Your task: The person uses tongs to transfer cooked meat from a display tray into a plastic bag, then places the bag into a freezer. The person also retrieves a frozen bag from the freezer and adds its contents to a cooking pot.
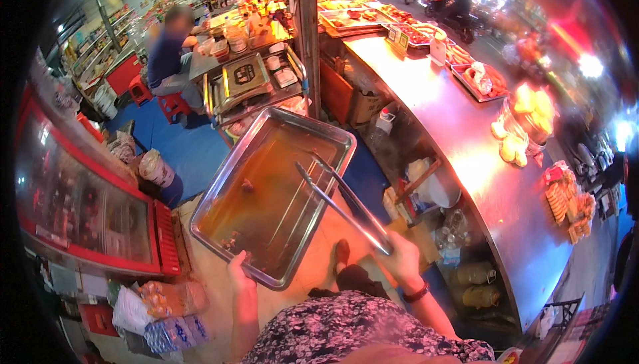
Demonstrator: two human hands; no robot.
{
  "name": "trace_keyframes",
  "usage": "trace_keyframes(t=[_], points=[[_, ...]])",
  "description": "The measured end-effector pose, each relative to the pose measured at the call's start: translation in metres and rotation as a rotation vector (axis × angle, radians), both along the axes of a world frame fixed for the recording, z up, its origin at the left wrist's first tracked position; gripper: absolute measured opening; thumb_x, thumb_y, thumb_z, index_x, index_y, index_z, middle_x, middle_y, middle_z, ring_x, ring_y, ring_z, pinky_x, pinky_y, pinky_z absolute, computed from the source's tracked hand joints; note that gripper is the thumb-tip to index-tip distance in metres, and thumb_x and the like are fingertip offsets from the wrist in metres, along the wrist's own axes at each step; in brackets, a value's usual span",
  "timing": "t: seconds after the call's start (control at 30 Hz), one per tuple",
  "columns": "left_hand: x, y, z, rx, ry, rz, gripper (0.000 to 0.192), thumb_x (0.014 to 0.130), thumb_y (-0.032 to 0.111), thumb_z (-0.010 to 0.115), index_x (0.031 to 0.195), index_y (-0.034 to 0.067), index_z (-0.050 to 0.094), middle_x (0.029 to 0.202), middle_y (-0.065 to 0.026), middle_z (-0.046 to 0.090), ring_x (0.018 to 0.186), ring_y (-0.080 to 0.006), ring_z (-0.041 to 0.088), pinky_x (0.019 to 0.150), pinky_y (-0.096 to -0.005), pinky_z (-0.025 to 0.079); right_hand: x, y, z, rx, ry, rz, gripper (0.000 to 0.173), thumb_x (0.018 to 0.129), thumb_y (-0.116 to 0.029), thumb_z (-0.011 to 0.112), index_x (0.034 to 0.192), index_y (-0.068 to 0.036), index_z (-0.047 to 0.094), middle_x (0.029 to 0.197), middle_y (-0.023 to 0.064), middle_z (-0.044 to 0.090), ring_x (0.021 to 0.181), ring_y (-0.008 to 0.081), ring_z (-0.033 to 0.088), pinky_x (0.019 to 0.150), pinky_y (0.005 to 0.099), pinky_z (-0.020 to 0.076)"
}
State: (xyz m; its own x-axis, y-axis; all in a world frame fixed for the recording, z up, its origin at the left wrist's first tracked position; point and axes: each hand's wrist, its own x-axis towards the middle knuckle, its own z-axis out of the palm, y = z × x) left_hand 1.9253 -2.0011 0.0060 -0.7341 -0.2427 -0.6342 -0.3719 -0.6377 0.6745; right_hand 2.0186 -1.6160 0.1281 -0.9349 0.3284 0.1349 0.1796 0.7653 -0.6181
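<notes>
My left hand (242,276) grips the near rim of a rectangular stainless steel tray (269,174), which is held tilted in the air before me. A film of brownish-orange liquid covers its bottom, with a few small scraps near the left side and the near corner. In my right hand (403,259) is a pair of metal tongs (344,206). Their arms are spread apart over the tray's right side, with nothing between the tips. Whether the tips touch the tray, I cannot tell.
To the right runs a long metal counter (464,139) bearing food trays (481,82). Bottles (477,284) sit on the shelf under it. A red-framed display fridge (95,204) stands left. Ahead are a metal cart (244,82), a post (307,39) and a seated person (172,64).
</notes>
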Motion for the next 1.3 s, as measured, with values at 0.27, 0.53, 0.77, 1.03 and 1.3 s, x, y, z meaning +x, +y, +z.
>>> trace_keyframes(t=[0.27,0.53,0.77,1.03,1.3], points=[[-0.174,0.107,-0.004,0.083,0.047,-0.199,0.02,0.082,0.024,0.068,0.093,0.009,0.059,0.082,-0.0063,0.066,0.067,-0.0295,0.065,0.054,-0.0519,0.053,-0.132,0.095,-0.002,0.049,0.025,-0.164,0.043,0.063,-0.02,0.082,0.095,-0.006,0.055,0.084,0.0145,0.064,0.08,0.0352,0.064,0.067,0.0425,0.0504],[-0.307,0.229,0.036,-0.004,0.033,-0.238,0.021,0.082,0.022,0.066,0.094,0.008,0.056,0.083,-0.0071,0.063,0.072,-0.0276,0.062,0.055,-0.0502,0.053,-0.269,0.191,0.024,0.139,0.093,-0.244,0.04,0.063,-0.019,0.083,0.091,-0.005,0.057,0.079,0.0133,0.062,0.073,0.0337,0.063,0.064,0.0397,0.0497],[-0.451,0.309,0.027,-0.008,-0.01,-0.341,0.029,0.08,0.023,0.069,0.099,0.007,0.056,0.088,-0.0085,0.062,0.076,-0.0284,0.062,0.058,-0.0518,0.055,-0.407,0.276,0.023,0.176,0.16,-0.327,0.048,0.062,-0.015,0.084,0.102,-0.006,0.059,0.067,0.0092,0.053,0.059,0.0273,0.055,0.057,0.0379,0.0459],[-0.605,0.415,0.02,0.118,0.031,-0.465,0.029,0.08,0.02,0.067,0.104,0.008,0.058,0.088,-0.007,0.063,0.075,-0.0266,0.064,0.052,-0.0471,0.054,-0.605,0.344,0.078,0.316,0.119,-0.301,0.042,0.065,-0.015,0.079,0.099,-0.004,0.057,0.073,0.0155,0.058,0.068,0.0342,0.06,0.061,0.0431,0.0474],[-0.717,0.486,0.017,0.06,0.106,-0.435,0.041,0.077,0.008,0.066,0.118,0.011,0.064,0.085,-0.0063,0.064,0.069,-0.0251,0.063,0.05,-0.0446,0.05,-0.802,0.41,0.088,0.548,0.058,-0.173,0.038,0.069,-0.02,0.074,0.101,-0.006,0.06,0.08,0.019,0.064,0.078,0.0397,0.064,0.066,0.0484,0.049]])
